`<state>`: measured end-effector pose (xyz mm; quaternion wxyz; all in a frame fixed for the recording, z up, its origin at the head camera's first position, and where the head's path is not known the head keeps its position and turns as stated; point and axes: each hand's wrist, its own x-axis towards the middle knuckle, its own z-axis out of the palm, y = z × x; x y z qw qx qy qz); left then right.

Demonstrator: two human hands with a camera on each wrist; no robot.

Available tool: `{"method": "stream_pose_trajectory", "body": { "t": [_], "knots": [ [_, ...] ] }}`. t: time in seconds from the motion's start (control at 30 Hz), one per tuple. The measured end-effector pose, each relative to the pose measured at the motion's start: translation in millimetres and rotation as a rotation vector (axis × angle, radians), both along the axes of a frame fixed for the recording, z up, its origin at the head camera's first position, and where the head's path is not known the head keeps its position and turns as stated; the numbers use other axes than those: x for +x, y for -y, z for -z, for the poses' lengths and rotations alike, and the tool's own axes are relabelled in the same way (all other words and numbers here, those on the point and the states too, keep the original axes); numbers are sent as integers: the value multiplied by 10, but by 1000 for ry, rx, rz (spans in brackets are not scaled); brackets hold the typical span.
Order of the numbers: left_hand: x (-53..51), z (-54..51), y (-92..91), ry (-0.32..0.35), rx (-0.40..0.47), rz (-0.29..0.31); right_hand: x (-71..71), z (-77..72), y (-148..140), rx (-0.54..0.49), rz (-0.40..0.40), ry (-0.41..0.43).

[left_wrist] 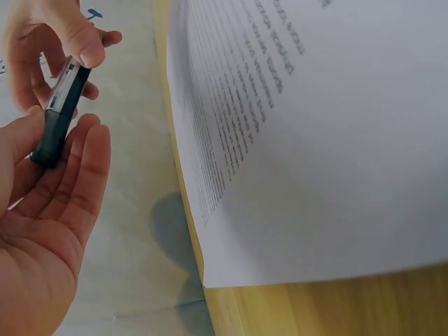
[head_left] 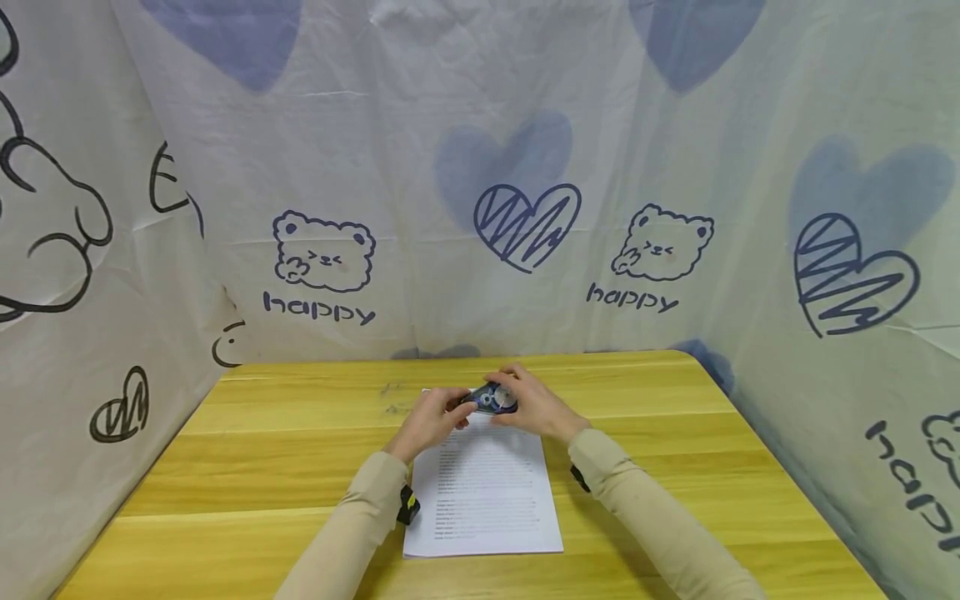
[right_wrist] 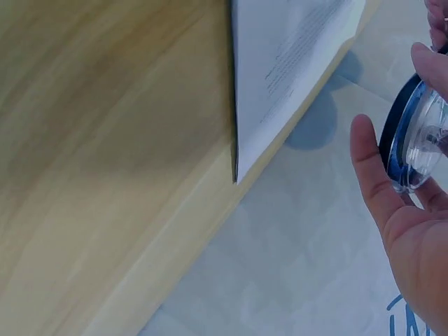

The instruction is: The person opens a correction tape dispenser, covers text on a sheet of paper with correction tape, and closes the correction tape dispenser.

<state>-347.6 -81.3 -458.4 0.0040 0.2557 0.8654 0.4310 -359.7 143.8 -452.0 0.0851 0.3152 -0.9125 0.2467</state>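
Observation:
Both hands hold a correction tape with a dark blue, partly see-through case above the far end of a printed sheet. My left hand pinches its narrow end between thumb and fingers. Around the wider, rounded end curl the thumb and fingers of my right hand. Seen edge-on in the left wrist view, the correction tape is slim, with a dark end at the left hand. The right wrist view shows its clear round side between the fingers of the right hand.
The paper lies flat on a yellow wood-grain table, seemingly as a thin stack. A pale cloth printed with hearts and bears hangs behind the table and at both sides. Each wrist carries a dark strapped device.

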Motion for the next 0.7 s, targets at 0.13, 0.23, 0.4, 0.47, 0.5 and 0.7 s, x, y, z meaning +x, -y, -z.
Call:
{"method": "stream_pose_trajectory", "body": {
  "t": [0.13, 0.23, 0.4, 0.47, 0.5, 0.7],
  "knots": [
    [2, -9, 14, -24, -9, -5, 17, -15, -4, 10, 13, 2],
    [8, -14, 26, -41, -21, -23, 22, -23, -13, 23, 27, 10],
    [25, -19, 48, -76, -41, -76, 32, -28, -52, 44, 61, 27],
    [32, -17, 62, -89, -46, -89, 36, -30, -77, 45, 69, 34],
    [36, -17, 71, -92, -44, -92, 36, -32, -90, 48, 70, 38],
    [52, -25, 128, -118, -57, -109, 28, -49, -181, 66, 87, 33]
  ]
}}
